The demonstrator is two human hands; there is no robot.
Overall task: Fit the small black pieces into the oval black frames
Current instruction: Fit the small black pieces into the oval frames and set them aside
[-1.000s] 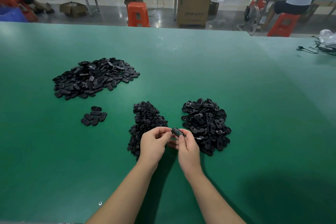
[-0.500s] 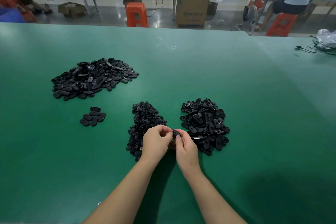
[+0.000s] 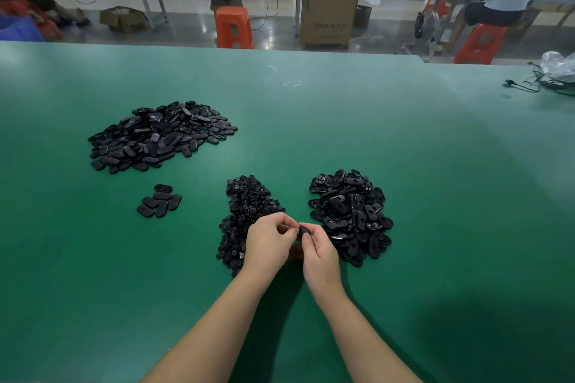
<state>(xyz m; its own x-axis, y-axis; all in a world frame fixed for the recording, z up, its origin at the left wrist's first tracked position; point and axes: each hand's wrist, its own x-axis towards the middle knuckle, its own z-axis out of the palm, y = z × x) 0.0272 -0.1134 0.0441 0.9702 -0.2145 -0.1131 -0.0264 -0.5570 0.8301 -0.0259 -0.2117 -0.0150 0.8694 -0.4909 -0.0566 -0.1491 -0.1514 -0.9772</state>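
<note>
**Hands close over one frame**

While the piles lie as they did a second ago, the hands have drawn together: the frame [image 3: 304, 231], then held out in plain sight between the fingertips, now sits half buried between the left hand [image 3: 271, 242] and the right hand [image 3: 318, 253], just below centre of the frame. Both hands pinch it, fingers curled; I judge a small piece is being pressed in, though the piece itself is hidden.

The frames [image 3: 351, 214], right of centre, are glossy hard ovals with a hole in each. The small pieces [image 3: 247, 211], just left of the hands, are tiny, knobbly and matte, heaped in a long mound. At upper left a broad pile [image 3: 158, 137] of smooth closed ovals looks finished, with a few more [image 3: 160, 201] laid flat below it. The tabletop [image 3: 404, 149] is a smooth green mat.
</note>
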